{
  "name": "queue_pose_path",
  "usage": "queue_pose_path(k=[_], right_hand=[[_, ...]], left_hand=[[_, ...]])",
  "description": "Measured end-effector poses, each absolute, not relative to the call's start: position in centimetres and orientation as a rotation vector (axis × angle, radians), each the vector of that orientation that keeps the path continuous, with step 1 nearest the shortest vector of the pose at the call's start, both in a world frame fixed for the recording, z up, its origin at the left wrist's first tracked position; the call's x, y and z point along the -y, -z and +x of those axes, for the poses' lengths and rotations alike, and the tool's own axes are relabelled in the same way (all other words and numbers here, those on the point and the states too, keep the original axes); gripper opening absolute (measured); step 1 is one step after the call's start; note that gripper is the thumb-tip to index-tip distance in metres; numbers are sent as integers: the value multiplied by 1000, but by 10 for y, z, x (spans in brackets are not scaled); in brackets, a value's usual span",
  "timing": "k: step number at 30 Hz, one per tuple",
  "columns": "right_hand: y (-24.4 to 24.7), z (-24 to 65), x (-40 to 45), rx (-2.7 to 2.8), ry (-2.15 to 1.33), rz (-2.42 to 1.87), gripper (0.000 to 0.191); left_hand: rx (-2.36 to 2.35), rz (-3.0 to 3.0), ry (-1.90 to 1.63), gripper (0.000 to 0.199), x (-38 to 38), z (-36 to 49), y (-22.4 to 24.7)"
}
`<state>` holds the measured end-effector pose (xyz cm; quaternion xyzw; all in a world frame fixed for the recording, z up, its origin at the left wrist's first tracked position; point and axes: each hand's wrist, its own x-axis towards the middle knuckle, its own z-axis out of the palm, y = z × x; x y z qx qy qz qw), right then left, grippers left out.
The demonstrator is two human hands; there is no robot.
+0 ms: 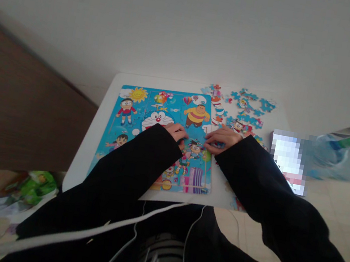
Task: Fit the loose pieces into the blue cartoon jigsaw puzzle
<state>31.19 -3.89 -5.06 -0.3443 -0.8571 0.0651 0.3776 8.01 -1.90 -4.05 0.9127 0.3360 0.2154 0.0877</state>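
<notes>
Jigsaw puzzle fills the middle of my feed, lying flat on the left part of a white table, with its near edge close to the table's front. Its blue-bordered cartoon picture looks joined across what I can see, though black sleeves cover its lower left.

I read the left hand resting near the puzzle's centre, fingers curled downward. The right hand lies over the puzzle's right side, fingers reaching left, and the two hands are close but apart. Neither looks widely spread, and both seem pressed down on the board, but from here I can't tell whether either one pinches a piece.

Loose puzzle pieces lie scattered just beyond the right edge of the puzzle, blue ones and cartoon-printed ones, running to the far side of the table. A few more show past the right sleeve, near the table's front edge.

A white cable crosses the wearer's lap. Beyond the table's left side I see a brown wooden surface, and lower down a heap of papers and a green packet. To the right, a pixelated object blocks part of my view, next to a clear plastic bag on a tiled floor. A pale wall rises behind everything.
</notes>
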Motion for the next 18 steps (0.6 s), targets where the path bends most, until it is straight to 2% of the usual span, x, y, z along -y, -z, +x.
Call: queue_pose_path(k=[6,12,18], right_hand=[[52,313,39,2214,-222,-962,18],[54,313,37,2189,-161,-838,18],[50,312,38,2219,-195,-928,19]], left_hand=[[-872,2560,-706,11,20,80,39],[-892,2532,-745,5,23,91,44],[-1069,2528,-713,20,24,93,43]])
